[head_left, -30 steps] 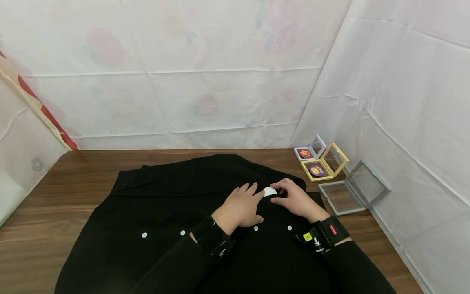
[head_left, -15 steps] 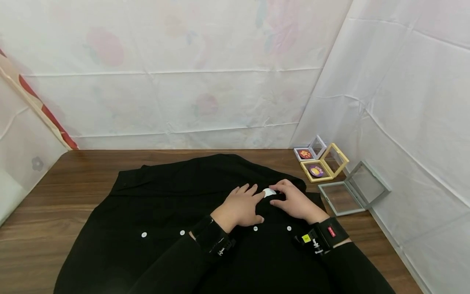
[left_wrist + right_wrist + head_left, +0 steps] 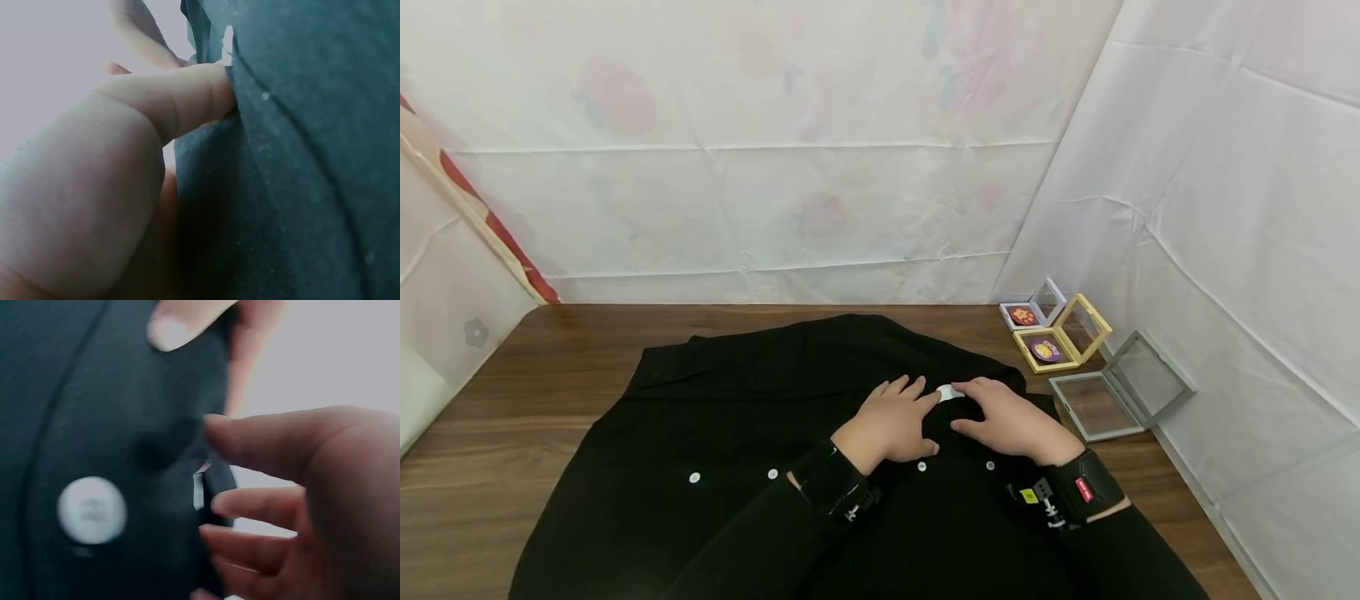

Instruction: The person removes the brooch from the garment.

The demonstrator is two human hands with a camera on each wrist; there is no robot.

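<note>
A black shirt (image 3: pixel 722 442) with white buttons (image 3: pixel 695 477) lies spread on the table. Near its far right part a small white piece (image 3: pixel 950 392) shows, partly covered by fingers and cloth; its kind is unclear. My left hand (image 3: pixel 891 423) rests on the cloth with fingers spread, its index fingertip at the white piece. To the right, my right hand (image 3: pixel 1011 421) has its index fingertip at the piece's other side, with the thumb held apart. In the right wrist view, the white edge (image 3: pixel 199 490) is beside the fingers, and a button (image 3: pixel 92 509) shows large.
At the right stand three hinged clear-window cases, all open: a lilac one (image 3: pixel 1002 314) with a red badge, a yellow one (image 3: pixel 1038 365) with a purple badge, and a grey one (image 3: pixel 1097 437). White patterned cloth (image 3: pixel 760 208) hangs behind and at both sides.
The right hand has flattened and its wrist has shifted slightly right and nearer me. Less of the white piece shows than a second ago. The left hand has stayed nearly still.
</note>
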